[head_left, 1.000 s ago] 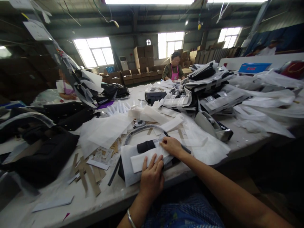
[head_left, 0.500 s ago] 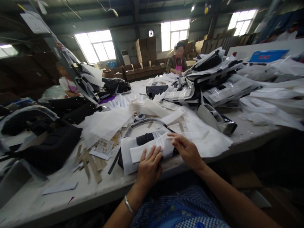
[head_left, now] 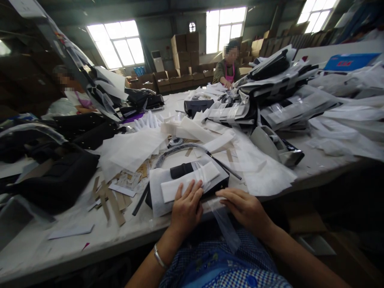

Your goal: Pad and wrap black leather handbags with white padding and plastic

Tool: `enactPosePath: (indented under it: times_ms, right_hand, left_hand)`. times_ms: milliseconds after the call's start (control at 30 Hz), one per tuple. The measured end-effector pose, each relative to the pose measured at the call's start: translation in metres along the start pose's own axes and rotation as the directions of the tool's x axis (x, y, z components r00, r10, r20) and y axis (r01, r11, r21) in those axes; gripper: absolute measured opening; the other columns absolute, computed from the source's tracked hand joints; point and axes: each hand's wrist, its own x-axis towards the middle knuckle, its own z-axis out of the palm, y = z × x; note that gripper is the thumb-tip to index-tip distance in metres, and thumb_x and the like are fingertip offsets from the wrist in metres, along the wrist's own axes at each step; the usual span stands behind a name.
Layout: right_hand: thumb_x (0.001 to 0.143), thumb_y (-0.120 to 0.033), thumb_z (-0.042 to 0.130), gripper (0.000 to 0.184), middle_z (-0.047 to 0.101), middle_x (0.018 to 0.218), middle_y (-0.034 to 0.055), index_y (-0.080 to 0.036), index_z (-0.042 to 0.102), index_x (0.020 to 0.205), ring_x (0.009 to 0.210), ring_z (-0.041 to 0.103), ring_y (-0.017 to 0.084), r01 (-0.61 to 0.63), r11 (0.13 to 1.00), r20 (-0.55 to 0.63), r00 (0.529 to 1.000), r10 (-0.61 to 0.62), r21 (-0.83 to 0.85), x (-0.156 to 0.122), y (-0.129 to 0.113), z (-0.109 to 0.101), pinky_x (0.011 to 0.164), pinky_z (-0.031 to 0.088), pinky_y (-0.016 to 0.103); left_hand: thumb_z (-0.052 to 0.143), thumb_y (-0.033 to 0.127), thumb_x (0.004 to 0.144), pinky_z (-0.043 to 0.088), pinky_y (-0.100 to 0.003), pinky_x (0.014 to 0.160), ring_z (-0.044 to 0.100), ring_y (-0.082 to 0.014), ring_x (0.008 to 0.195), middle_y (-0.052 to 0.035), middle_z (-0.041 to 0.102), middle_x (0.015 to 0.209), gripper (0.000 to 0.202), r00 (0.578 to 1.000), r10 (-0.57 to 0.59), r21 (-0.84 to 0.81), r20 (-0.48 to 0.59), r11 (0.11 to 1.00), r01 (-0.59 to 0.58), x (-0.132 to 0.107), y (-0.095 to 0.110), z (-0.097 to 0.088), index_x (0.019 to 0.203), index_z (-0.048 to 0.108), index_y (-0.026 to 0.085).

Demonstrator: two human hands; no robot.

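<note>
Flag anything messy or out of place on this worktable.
A small pink scrap lies loose near the front edge of the worktable, its colour unlike the white strip nearby. Tan strips lie crisscrossed left of the black bag, seemingly strewn.

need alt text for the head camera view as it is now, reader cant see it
A person's left hand rests flat on folded white material atop a black bag, while the right hand appears to pinch a clear plastic strip hanging at the table edge. White sheets and more bags surround them; a co-worker in a pink apron is across the table.
</note>
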Motion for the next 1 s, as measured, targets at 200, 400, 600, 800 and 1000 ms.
enactPosePath:
  times_ms: [200,400,600,800,1000]
  right_hand:
    - [0.096,-0.018,0.057,0.036,0.069,0.125,0.0077,-0.02,0.059,0.132,0.124,0.06,0.024,0.253,0.939,0.042,0.967,-0.25,-0.232,0.041,0.023,0.025,0.116,0.039,0.052]
    - [0.093,-0.018,0.062,0.022,0.075,0.113,0.0039,-0.022,0.069,0.114,0.118,0.064,0.021,0.311,0.939,-0.083,0.942,-0.325,-0.146,0.032,0.035,0.031,0.116,0.041,0.048]
    - [0.094,-0.021,0.06,0.014,0.077,0.103,0.0011,-0.025,0.071,0.103,0.105,0.071,0.018,0.291,0.951,0.039,0.957,-0.288,-0.106,0.047,0.034,0.013,0.111,0.046,0.042]
    - [0.096,-0.025,0.056,0.02,0.076,0.108,0.0016,-0.027,0.071,0.108,0.099,0.072,0.018,0.127,0.992,-0.025,0.992,-0.128,-0.014,0.134,0.043,0.002,0.097,0.055,0.034]
    - [0.09,-0.03,0.061,0.022,0.077,0.104,0.002,-0.023,0.075,0.105,0.093,0.073,0.021,-0.07,0.965,0.184,0.983,0.023,0.252,0.28,0.063,0.07,0.087,0.059,0.032]
  left_hand:
    - [0.049,0.011,0.084,0.015,-0.051,0.124,0.032,-0.0232,0.146,-0.0036,0.044,0.153,0.047,1.0,-0.014,-0.032,0.006,0.999,0.014,-0.001,-0.002,0.001,0.13,0.05,0.017]
    - [0.048,0.015,0.09,0.019,-0.046,0.124,0.037,-0.0212,0.144,-0.0035,0.044,0.153,0.058,0.998,0.009,0.02,-0.063,1.0,-0.008,-0.001,-0.001,0.0,0.147,0.038,0.016]
    - [0.042,0.014,0.097,0.01,-0.038,0.127,0.05,-0.0165,0.134,0.0001,0.058,0.141,0.042,0.953,0.139,0.207,-0.269,0.975,-0.083,0.005,-0.008,0.009,0.137,0.055,0.02]
    - [0.038,0.017,0.101,0.01,-0.042,0.127,0.058,-0.0161,0.125,0.0011,0.065,0.131,0.037,0.903,0.169,0.251,-0.395,0.965,-0.071,0.01,-0.011,0.019,0.124,0.065,0.022]
    - [0.05,0.02,0.098,0.027,-0.042,0.124,0.071,-0.0116,0.1,0.0065,0.077,0.103,0.026,0.614,0.133,0.2,-0.778,0.979,0.043,0.029,-0.014,0.063,0.094,0.075,0.027]
